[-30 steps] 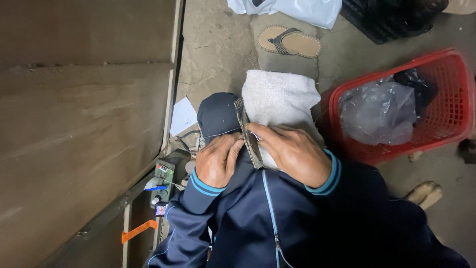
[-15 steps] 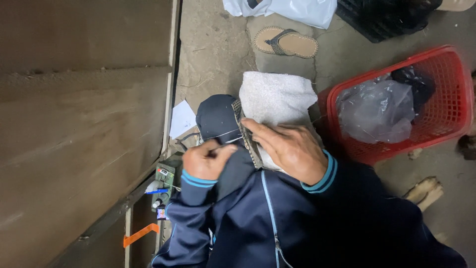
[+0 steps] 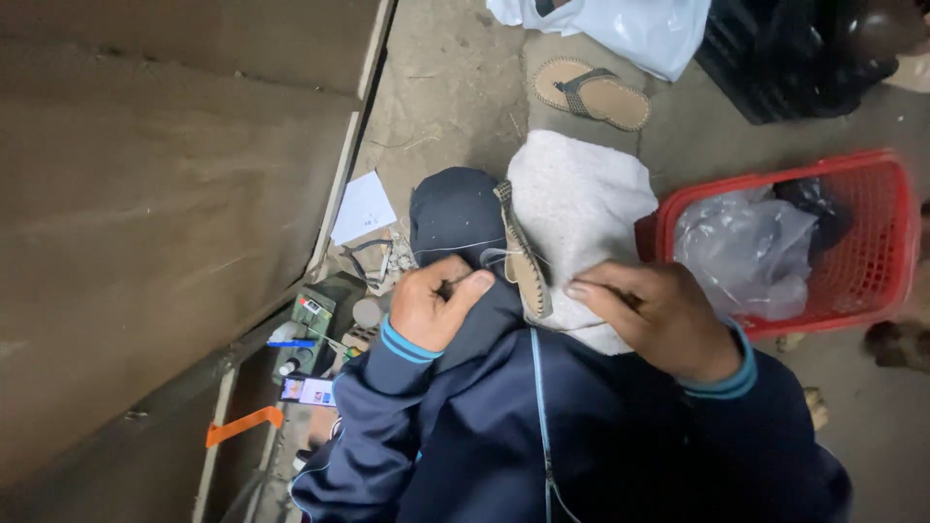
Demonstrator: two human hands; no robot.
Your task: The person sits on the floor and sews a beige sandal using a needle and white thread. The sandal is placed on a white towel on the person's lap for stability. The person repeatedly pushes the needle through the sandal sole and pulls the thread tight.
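Since half a second ago, left hand (image 3: 436, 308) has stayed drawn back from the sole edge, fingers pinched around something small near the thumb tip; a thin pale thread (image 3: 455, 248) runs from that area across the dark knee toward the sandal. Whether a needle sits in the pinch cannot be told.

Right hand (image 3: 659, 315) lies flat, fingers extended and pressing down on the grey-white fuzzy cloth (image 3: 581, 203), index tip just beside the tan woven sandal sole (image 3: 523, 266). Not gripping; only holding the work down.

Sandal sole stands on edge at frame centre, wedged between the navy-clad knee (image 3: 455, 213) and the cloth.

Around: a matching tan flip-flop with dark strap (image 3: 591, 92) lies flat on the concrete, upper centre. Red plastic mesh basket (image 3: 886, 242), right of frame, holds a crumpled clear plastic bag (image 3: 741, 247). White paper scrap (image 3: 363, 206) lies left of the knee. Small clutter of tools and bottles (image 3: 310, 334) sits lower left along the board edge.
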